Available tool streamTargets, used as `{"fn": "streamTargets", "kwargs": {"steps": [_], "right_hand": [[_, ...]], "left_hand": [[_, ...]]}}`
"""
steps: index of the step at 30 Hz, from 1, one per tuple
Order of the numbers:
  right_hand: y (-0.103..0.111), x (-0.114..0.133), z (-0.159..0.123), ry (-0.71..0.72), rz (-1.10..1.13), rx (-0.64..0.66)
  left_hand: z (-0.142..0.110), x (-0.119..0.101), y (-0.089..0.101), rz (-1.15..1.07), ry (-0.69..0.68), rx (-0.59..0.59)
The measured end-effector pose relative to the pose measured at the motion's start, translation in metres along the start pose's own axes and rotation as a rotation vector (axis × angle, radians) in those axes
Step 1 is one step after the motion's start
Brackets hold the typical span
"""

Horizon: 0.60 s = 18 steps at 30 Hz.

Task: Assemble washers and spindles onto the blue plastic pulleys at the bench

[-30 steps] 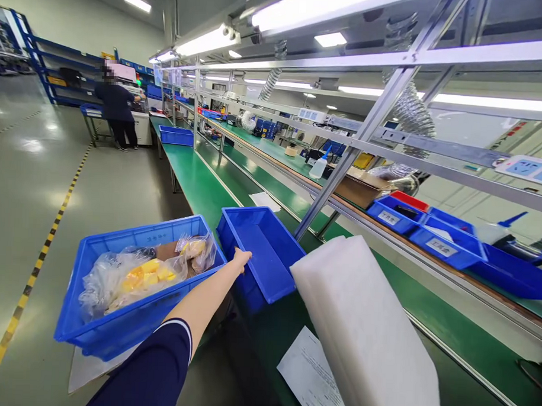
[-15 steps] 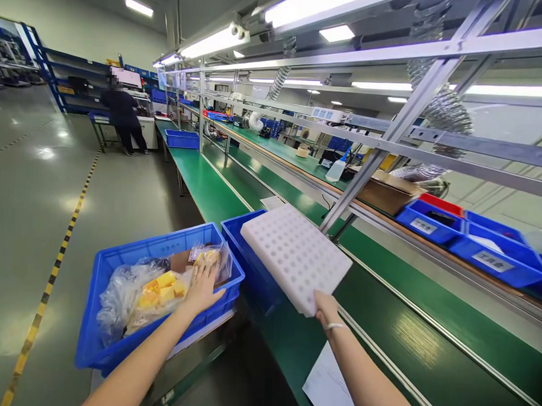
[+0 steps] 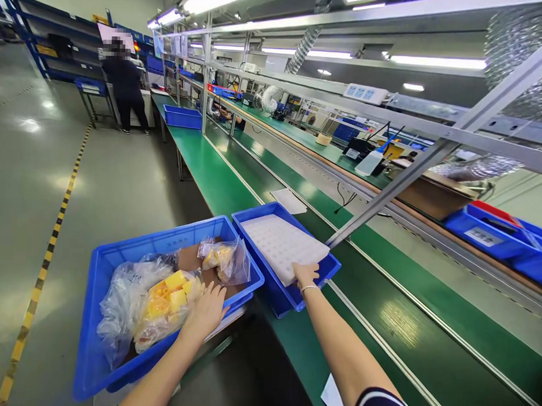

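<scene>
My right hand [image 3: 306,276] grips the near corner of a white foam tray [image 3: 281,242] with rows of round pits. The tray sits slightly tilted inside a blue bin [image 3: 328,270] on the green bench. To the left, a larger blue crate [image 3: 93,315] holds clear plastic bags [image 3: 120,298] and a bag of yellow parts [image 3: 177,288]. My left hand [image 3: 207,310] is open over the crate's right side, fingers stretched out by the yellow parts. Whether its fingertips touch the bag is hard to tell. A smaller bag [image 3: 227,258] with yellowish contents lies beyond them.
White paper sheets [image 3: 289,200] lie on the bench behind the bin. A slanted metal post [image 3: 400,178] rises right of it. Labelled blue boxes [image 3: 487,234] and a squeeze bottle [image 3: 370,162] stand on the shelf. A person [image 3: 124,88] stands at the far end near another blue bin [image 3: 183,116].
The foam tray has gone down into the blue bin with my right hand on it. My left hand has moved slightly down and right over the crate. The view has shifted a little.
</scene>
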State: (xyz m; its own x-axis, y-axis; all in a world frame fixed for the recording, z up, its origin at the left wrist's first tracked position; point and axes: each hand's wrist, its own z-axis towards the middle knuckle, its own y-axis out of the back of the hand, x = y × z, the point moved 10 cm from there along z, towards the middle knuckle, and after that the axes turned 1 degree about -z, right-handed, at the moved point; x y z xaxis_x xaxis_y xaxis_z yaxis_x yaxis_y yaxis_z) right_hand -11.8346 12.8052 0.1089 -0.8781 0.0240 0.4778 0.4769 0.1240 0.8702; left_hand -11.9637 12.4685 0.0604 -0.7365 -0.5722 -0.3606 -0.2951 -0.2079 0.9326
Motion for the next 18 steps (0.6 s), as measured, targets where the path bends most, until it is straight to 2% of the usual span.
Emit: {"fn": "streamTargets", "kwargs": {"steps": [2, 4, 9, 12, 15, 17, 18], "right_hand": [[0.012, 0.006, -0.006, 0.155, -0.021, -0.08], [0.008, 0.011, -0.01, 0.272, -0.082, -0.068], [-0.061, 0.005, 0.003, 0.208, -0.198, 0.256], [-0.087, 0.001, 0.011, 0.207, -0.216, 0.348], [-0.079, -0.008, 0.017, 0.204, -0.189, 0.307], [-0.057, -0.007, 0.02, 0.242, -0.17, 0.186], [-0.044, 0.0, 0.02, 0.308, -0.177, 0.105]], "left_hand": [[-0.001, -0.003, -0.002, 0.007, -0.017, -0.002], [-0.001, -0.003, -0.008, 0.024, -0.023, 0.008], [-0.001, 0.002, -0.016, 0.069, -0.03, 0.032], [-0.003, 0.006, -0.014, 0.084, -0.035, 0.042], [-0.004, 0.009, -0.01, 0.101, -0.028, 0.051], [-0.004, 0.01, -0.007, 0.108, -0.028, 0.06], [-0.004, 0.01, -0.007, 0.109, -0.027, 0.068]]}}
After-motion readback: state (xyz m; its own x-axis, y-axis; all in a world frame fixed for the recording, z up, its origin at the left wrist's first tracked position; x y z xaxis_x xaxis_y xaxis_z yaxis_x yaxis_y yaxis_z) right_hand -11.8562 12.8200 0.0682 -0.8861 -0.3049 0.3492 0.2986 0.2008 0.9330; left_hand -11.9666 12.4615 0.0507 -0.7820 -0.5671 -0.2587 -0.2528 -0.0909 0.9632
